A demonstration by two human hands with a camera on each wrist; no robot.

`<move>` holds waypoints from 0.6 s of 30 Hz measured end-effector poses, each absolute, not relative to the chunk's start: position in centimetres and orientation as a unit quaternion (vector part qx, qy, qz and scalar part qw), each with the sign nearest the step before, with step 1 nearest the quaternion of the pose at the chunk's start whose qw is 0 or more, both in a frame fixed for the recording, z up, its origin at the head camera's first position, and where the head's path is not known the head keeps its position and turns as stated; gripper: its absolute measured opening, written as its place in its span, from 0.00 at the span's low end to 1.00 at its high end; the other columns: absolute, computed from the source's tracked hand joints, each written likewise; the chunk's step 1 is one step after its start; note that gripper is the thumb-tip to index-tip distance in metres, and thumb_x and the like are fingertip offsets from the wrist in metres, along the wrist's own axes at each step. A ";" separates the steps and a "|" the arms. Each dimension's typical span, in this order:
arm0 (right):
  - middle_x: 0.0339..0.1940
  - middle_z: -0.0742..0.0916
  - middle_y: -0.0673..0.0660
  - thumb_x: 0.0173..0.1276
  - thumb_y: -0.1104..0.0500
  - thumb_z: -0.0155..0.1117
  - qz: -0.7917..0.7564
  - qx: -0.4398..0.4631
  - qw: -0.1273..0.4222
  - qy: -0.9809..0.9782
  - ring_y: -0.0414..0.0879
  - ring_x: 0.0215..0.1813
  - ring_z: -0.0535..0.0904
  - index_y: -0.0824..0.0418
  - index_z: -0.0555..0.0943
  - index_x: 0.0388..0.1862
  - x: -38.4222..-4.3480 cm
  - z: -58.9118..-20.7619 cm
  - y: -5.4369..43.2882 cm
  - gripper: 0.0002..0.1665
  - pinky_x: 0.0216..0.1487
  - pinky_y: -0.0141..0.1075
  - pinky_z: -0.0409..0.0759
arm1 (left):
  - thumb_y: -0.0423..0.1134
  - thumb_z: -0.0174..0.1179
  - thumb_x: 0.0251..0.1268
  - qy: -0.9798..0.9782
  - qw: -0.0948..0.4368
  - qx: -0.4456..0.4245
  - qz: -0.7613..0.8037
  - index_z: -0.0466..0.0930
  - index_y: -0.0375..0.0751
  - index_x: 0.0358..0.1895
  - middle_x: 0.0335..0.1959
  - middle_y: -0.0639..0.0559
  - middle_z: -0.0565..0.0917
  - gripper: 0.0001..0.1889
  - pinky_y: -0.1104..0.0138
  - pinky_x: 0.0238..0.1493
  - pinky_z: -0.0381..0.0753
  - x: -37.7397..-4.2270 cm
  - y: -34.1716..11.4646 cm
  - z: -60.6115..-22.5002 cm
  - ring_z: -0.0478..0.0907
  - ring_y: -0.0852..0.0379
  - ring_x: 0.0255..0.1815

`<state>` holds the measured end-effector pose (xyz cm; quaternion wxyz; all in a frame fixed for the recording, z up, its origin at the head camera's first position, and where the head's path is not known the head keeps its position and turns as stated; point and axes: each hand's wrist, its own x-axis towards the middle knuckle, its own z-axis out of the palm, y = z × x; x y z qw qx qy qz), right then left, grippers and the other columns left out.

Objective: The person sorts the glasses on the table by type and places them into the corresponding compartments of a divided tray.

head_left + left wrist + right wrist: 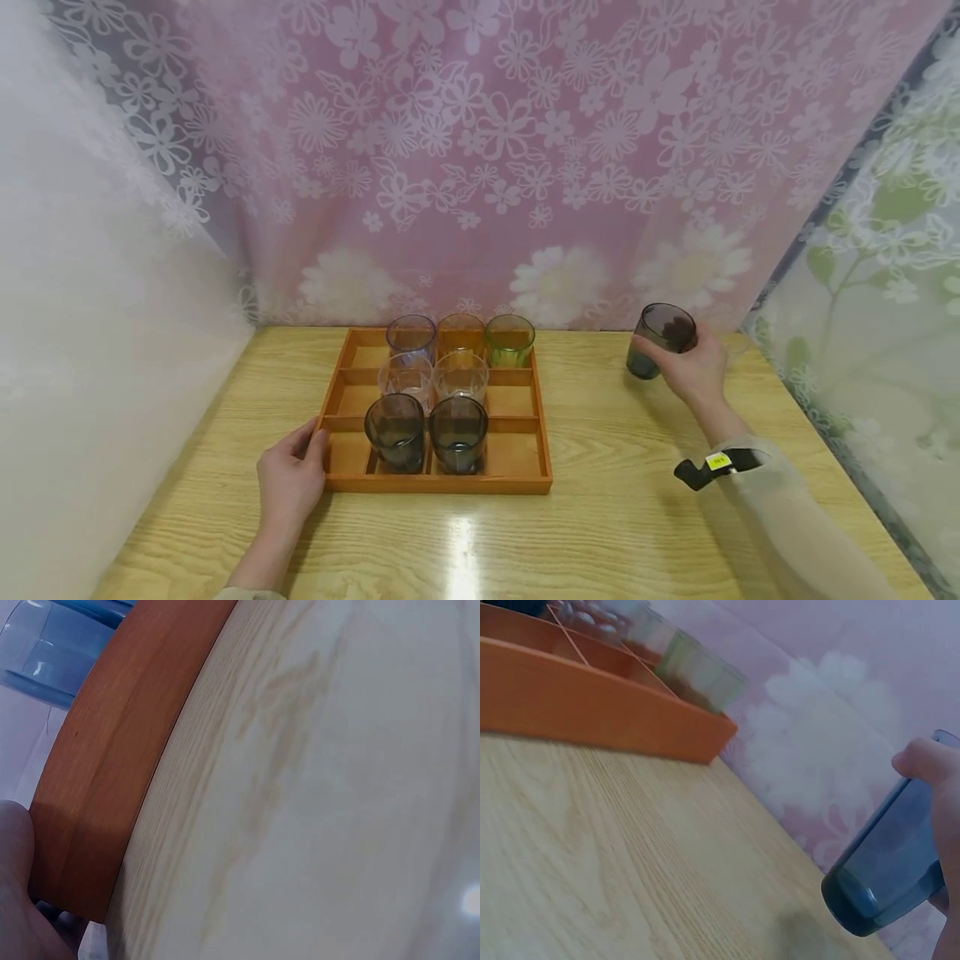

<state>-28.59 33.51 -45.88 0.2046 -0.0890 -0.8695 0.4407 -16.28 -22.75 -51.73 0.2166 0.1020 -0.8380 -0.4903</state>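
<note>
My right hand (696, 367) grips a dark grey glass (643, 354) at the back right of the table, thumb on the near side. The right wrist view shows this glass (885, 859) tilted, its base over a shadow on the tabletop. At the front left corner of a wooden divided tray (487, 485), my left hand (292, 475) holds the side wall, with the thumb on the wall's top edge. Two dark grey glasses, a left one (396, 433) and a right one (458, 435), stand in the tray's front row.
Two clear glasses (406, 383) stand in the tray's middle row. The back row has a blue glass (411, 340), an amber glass (461, 337) and a green glass (510, 342). Behind the wood-grain table (600, 517) hangs a pink floral curtain (480, 167).
</note>
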 end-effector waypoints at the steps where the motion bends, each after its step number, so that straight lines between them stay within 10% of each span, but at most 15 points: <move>1: 0.56 0.87 0.64 0.60 0.37 0.83 0.439 -0.085 0.202 -0.871 0.53 0.54 0.81 0.65 0.81 0.64 -28.4 -45.6 33.3 0.44 0.49 0.39 0.78 | 0.32 0.62 0.78 -0.837 0.216 0.102 -0.492 0.84 0.26 0.61 0.53 0.32 0.87 0.16 0.88 0.42 0.72 -16.3 -22.7 -51.7 0.85 0.40 0.55; 18: 0.49 0.90 0.62 0.59 0.48 0.87 0.465 0.032 0.201 -0.861 0.33 0.42 0.83 0.64 0.85 0.59 -24.5 -42.3 27.7 0.35 0.39 0.24 0.80 | 0.32 0.62 0.78 -0.839 0.216 0.104 -0.489 0.84 0.26 0.61 0.53 0.32 0.88 0.16 0.88 0.41 0.73 -16.3 -22.8 -51.8 0.86 0.41 0.54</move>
